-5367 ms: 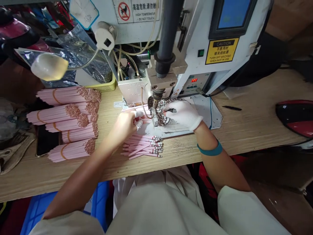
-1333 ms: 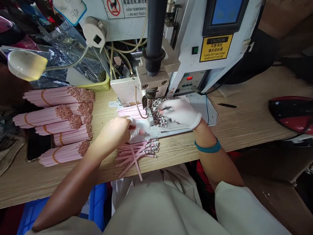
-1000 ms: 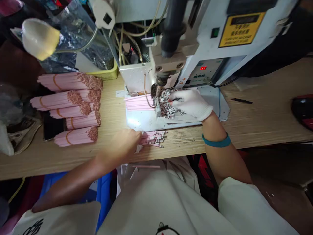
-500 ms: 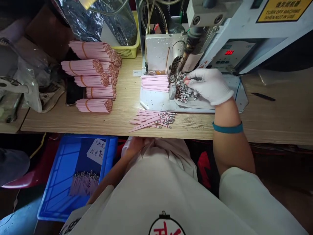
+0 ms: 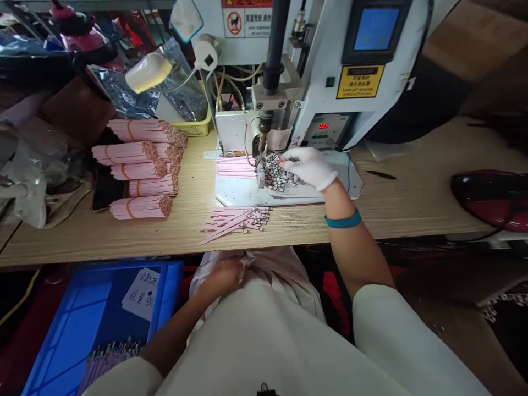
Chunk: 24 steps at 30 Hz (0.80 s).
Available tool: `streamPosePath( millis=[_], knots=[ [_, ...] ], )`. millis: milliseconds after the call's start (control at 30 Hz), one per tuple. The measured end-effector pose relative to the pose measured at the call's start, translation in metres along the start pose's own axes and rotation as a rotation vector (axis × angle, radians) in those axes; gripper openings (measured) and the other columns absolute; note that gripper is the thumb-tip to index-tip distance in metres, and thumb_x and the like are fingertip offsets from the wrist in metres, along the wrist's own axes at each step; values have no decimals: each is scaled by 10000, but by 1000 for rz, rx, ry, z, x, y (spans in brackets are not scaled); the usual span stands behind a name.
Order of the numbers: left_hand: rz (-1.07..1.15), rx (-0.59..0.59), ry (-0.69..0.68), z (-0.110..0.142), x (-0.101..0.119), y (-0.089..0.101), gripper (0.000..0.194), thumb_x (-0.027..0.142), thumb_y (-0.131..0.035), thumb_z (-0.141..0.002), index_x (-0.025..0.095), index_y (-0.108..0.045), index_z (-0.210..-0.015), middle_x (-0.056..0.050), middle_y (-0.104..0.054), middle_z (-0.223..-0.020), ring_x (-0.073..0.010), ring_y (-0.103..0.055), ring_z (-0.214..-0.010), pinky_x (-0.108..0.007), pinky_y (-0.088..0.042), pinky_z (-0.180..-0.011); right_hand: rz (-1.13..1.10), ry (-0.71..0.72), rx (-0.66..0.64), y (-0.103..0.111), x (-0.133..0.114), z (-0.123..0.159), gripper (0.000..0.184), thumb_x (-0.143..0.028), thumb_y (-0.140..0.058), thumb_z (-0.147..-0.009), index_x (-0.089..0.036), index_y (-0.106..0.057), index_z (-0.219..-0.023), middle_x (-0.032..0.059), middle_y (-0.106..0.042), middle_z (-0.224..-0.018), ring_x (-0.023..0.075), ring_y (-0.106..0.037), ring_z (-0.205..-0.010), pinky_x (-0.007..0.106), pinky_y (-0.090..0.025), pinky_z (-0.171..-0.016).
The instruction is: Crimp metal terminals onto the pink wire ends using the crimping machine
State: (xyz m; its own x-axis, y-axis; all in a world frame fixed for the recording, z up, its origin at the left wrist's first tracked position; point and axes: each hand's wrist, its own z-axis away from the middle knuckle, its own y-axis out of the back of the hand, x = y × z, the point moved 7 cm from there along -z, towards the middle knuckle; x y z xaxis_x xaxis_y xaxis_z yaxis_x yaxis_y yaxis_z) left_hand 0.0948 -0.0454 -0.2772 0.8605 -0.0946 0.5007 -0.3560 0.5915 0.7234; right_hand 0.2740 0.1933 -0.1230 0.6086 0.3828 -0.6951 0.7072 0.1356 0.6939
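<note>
Wooden workbench (image 5: pixel 61 245): your gloved right hand (image 5: pixel 309 168), fingers pressed together, grip unclear, at heap of metal clips (image 5: pixel 274 175), heap to its left. Loose pink strips (image 5: pixel 233 220) lie sideways, nearer your curled left hand (image 5: pixel 223 276), off bench at apron.

A light wood-grain worktop (image 5: pixel 412 206) across the middle of the view, front edge straight from side to side. Past the back left corner, a desk lamp (image 5: pixel 148 72), a yellow basket (image 5: pixel 198 129) and foil bags (image 5: pixel 124 93). At the right end, a glossy red-and-black case (image 5: pixel 490 201). Beyond, a cardboard box (image 5: pixel 466 38). Under the front edge, a blue crate (image 5: pixel 82 313) at left and a brown floor (image 5: pixel 445 308) at right.
</note>
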Motion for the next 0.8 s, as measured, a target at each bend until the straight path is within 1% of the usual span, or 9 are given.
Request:
streamPosePath(
  millis=[100,167,233,300,400,500,600,733,800],
  knots=[
    [-174,-44,-240,45,36,24,277,175,-497,-790,214,-655,-1015,-85,-650,-1073,-240,-619,-924,-342,-493,-791,87,37,-1,1,-1,-1,204,-313,-621,-798,-167,-740,-876,64,-702,-860,192,-616,-767,325,-442,-675],
    [-354,64,-281,66,44,55,308,84,-467,-762,203,-673,-957,-91,-650,-1022,-247,-599,-943,-354,-497,-789,120,52,-28,-1,-4,0,182,-273,-609,-798,-172,-741,-872,56,-709,-867,193,-623,-782,324,-442,-697],
    [-516,251,-254,72,43,91,375,30,-436,-767,195,-672,-1006,-111,-642,-1045,-255,-577,-965,-383,-487,-834,136,78,-53,-4,-10,1,164,-229,-602,-792,-177,-740,-864,46,-715,-869,192,-629,-802,317,-443,-721],
    [-626,409,-192,63,34,119,360,55,-417,-827,176,-656,-1068,-135,-627,-1081,-277,-558,-969,-423,-481,-840,147,115,-76,-9,-19,2,156,-204,-608,-782,-180,-739,-865,41,-721,-883,196,-635,-837,311,-442,-753],
    [-671,562,-225,37,25,138,408,180,-445,-902,133,-524,-1299,-176,-525,-1295,-313,-474,-1167,-461,-437,-963,208,145,-105,-19,-25,2,139,-188,-631,-754,-173,-736,-843,50,-722,-874,215,-633,-857,311,-437,-754],
    [-681,527,-394,16,28,134,478,153,-477,-892,163,-463,-1369,-151,-430,-1412,-302,-354,-1315,-451,-355,-1073,242,110,-99,-25,-20,-1,124,-168,-640,-732,-162,-727,-820,57,-718,-857,223,-630,-831,308,-433,-725],
    [-693,436,-504,9,35,138,477,174,-518,-877,272,-504,-1343,-115,-463,-1381,-312,-420,-1245,-486,-381,-1021,169,107,-89,-27,-18,-2,88,-157,-644,-729,-161,-712,-785,48,-711,-841,212,-630,-815,298,-431,-723],
    [-632,430,-505,-7,47,173,506,226,-487,-905,189,-432,-1407,-150,-500,-1330,-284,-465,-1191,-430,-431,-973,-8,70,-36,-18,-20,-3,25,-169,-657,-721,-165,-672,-741,23,-699,-793,182,-629,-765,284,-440,-718],
    [-615,516,-463,-26,50,196,433,237,-443,-931,95,-505,-1334,-185,-495,-1332,-292,-445,-1226,-431,-410,-1017,-89,0,-14,-14,-18,-2,34,-169,-657,-710,-163,-639,-738,20,-684,-754,163,-617,-686,274,-447,-651]
  ],
)
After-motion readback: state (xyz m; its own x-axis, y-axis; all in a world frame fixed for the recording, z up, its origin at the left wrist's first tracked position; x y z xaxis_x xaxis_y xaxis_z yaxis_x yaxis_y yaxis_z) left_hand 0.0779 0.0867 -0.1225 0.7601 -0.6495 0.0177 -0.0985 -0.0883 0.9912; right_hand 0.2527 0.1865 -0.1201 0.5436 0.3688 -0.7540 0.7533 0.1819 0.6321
